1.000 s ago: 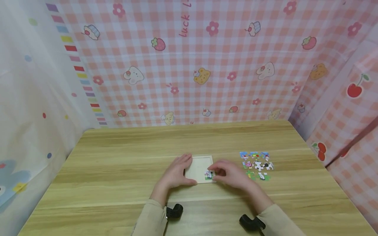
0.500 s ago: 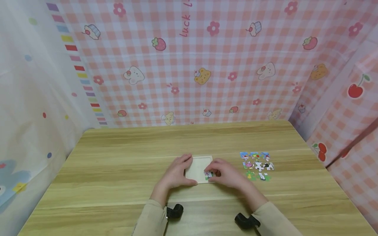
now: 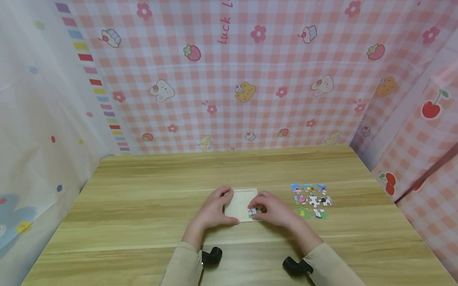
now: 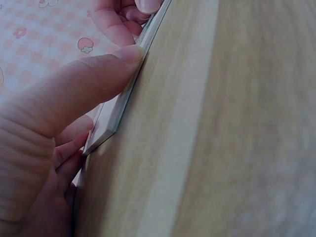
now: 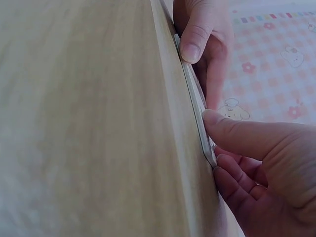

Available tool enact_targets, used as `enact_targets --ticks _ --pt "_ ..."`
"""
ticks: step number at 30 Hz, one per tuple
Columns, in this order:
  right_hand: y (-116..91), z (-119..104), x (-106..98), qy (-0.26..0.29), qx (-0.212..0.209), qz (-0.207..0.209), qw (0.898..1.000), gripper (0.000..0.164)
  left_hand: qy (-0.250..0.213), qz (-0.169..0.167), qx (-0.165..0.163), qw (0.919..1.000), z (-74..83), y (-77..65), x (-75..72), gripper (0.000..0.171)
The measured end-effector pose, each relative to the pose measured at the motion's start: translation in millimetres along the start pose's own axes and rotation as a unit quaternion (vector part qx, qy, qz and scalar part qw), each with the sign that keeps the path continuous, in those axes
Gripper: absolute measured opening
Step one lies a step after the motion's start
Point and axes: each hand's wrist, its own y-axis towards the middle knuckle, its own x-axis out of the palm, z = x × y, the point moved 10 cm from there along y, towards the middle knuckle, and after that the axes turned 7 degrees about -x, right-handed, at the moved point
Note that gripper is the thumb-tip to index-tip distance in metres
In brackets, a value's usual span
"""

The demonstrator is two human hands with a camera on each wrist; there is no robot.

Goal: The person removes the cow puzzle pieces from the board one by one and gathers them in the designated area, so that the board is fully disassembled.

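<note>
A shallow pale wooden puzzle tray (image 3: 237, 203) lies on the table. My left hand (image 3: 213, 209) grips its left side, thumb on the near edge and fingers toward the far edge. In the left wrist view the thumb (image 4: 129, 54) presses the tray rim (image 4: 109, 121). At the tray's near right corner sits a jigsaw piece (image 3: 251, 213) printed green and white. My right hand (image 3: 274, 210) holds that piece between thumb and curled fingers, partly covering it. In the right wrist view the thumb (image 5: 215, 117) lies over the tray edge (image 5: 193, 96); the piece is hidden there.
Several loose jigsaw pieces (image 3: 313, 200) lie in rough rows to the right of the tray. The wooden table (image 3: 143, 222) runs back to a pink checked cloth (image 3: 222, 115). Black wrist mounts (image 3: 212, 256) sit on both sleeves.
My right hand has shifted slightly left, from the tray's right edge onto the corner piece, and its fingers now cover more of it. The left hand and loose pieces have stayed put.
</note>
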Motion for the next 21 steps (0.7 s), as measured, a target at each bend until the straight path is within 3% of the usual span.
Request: enact_targets --ticks 21 --pt "-1.3 1.3 1.2 0.02 0.018 0.003 1.0 0.024 -0.003 -0.002 0.003 1.0 -0.1 0.5 0.3 0.096"
